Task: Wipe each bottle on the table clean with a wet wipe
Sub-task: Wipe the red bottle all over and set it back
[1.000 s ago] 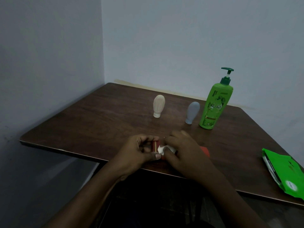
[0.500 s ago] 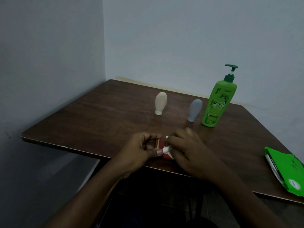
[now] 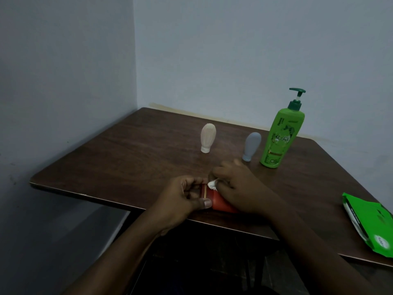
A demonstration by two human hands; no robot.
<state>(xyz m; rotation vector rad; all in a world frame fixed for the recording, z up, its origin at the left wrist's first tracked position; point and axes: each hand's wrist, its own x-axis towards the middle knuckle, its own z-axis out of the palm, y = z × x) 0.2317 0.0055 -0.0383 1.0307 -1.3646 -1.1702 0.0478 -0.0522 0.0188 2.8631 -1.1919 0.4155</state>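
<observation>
A red tube-like bottle (image 3: 219, 201) with a gold band lies on its side near the front edge of the dark wooden table (image 3: 131, 158). My left hand (image 3: 180, 199) grips its cap end. My right hand (image 3: 238, 186) covers the rest of it and presses a crumpled white wet wipe (image 3: 212, 184) against the bottle near the band. Farther back stand a cream squeeze bottle (image 3: 208, 137) on its cap, a grey-blue squeeze bottle (image 3: 251, 145) on its cap, and a tall green pump bottle (image 3: 281, 133).
A green pack of wet wipes (image 3: 370, 222) lies at the table's right front corner, partly over the edge. Pale walls close in behind and to the left of the table. The table's front edge runs just under my hands.
My right hand with the wipe has slid along the red bottle, and more of the bottle's red body shows now below it. The left hand keeps its grip on the cap end.
</observation>
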